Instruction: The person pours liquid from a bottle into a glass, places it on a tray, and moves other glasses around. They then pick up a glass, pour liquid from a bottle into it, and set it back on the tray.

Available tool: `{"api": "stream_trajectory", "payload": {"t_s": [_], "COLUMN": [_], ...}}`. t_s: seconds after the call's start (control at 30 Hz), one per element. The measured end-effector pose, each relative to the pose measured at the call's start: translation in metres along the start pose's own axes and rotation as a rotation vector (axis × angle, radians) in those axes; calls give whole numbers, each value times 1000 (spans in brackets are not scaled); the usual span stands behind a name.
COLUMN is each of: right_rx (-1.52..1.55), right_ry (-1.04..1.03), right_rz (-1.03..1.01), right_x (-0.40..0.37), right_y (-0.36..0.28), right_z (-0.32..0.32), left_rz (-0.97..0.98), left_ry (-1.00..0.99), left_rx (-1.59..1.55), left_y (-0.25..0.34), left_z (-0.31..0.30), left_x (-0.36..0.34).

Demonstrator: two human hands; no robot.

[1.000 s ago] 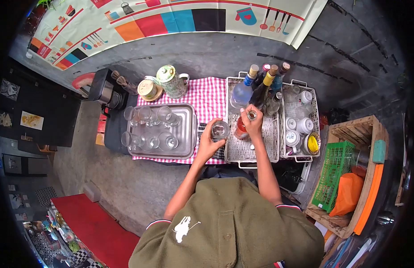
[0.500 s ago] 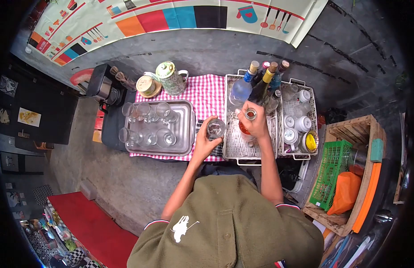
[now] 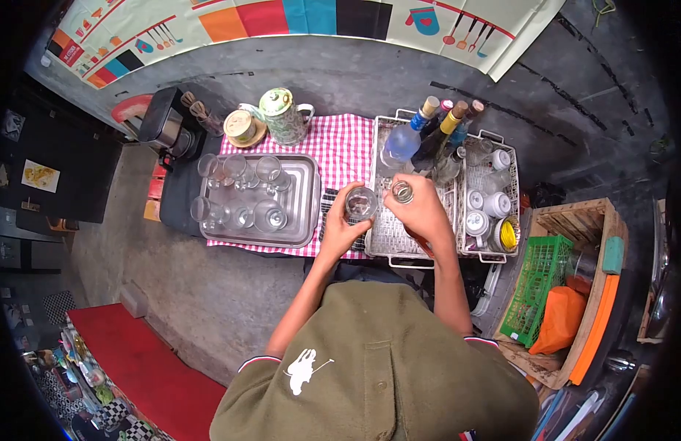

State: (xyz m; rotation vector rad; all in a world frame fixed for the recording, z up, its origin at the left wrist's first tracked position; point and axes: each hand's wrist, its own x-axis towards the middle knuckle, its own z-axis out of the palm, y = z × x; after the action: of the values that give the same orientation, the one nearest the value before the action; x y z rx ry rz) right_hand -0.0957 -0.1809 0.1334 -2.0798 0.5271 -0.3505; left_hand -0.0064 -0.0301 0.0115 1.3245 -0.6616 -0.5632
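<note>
My left hand (image 3: 340, 229) is wrapped round a clear drinking glass (image 3: 361, 203), whose open mouth faces up at me. Beside it, my right hand (image 3: 423, 209) grips the neck of a glass bottle (image 3: 402, 192). The bottle's mouth leans toward the glass, with a small gap between them. Most of the bottle's body is hidden behind my right hand and wrist; only a sliver of red-orange shows there. Under my right hand lies a white woven basket tray (image 3: 384, 237). Left of the glass, several stemmed glasses (image 3: 270, 216) stand on a grey metal tray (image 3: 307, 213).
Several corked bottles (image 3: 403, 140) stand at the basket tray's back. A second basket (image 3: 490, 257) holds white mugs and jars. A patterned enamel pot (image 3: 285, 121) is on the checkered cloth (image 3: 344, 147). At right sits a wooden crate (image 3: 575, 213) with a green basket (image 3: 535, 290).
My right hand has tipped the bottle toward the glass and rolled over its body, covering the red-orange part. The glass and bottle mouth are now closer together. The head view has shifted slightly.
</note>
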Motion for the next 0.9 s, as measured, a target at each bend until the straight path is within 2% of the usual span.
{"api": "stream_trajectory", "payload": {"t_s": [0.13,0.17,0.4,0.67,0.9], "right_rx": [-37,-63,-119,-161,-202], "right_ry": [-6,41,-217,-243,-346], "right_rz": [101,43,235,269,353], "right_x": [-7,-10,-15,-24,-21], "right_y": [16,27,33,76,68], "right_z": [14,19,31,50,47], "left_rz": [-7,-23,-41,8,-40], "left_ry": [14,20,22,-7,-92], "left_rx": [-27,-39,-38,79,153], "left_y": [-5,-7,-13,-22,-22], "left_z": [1,1,1,3,1], "left_x": [0,0,-4,-8,-10]}}
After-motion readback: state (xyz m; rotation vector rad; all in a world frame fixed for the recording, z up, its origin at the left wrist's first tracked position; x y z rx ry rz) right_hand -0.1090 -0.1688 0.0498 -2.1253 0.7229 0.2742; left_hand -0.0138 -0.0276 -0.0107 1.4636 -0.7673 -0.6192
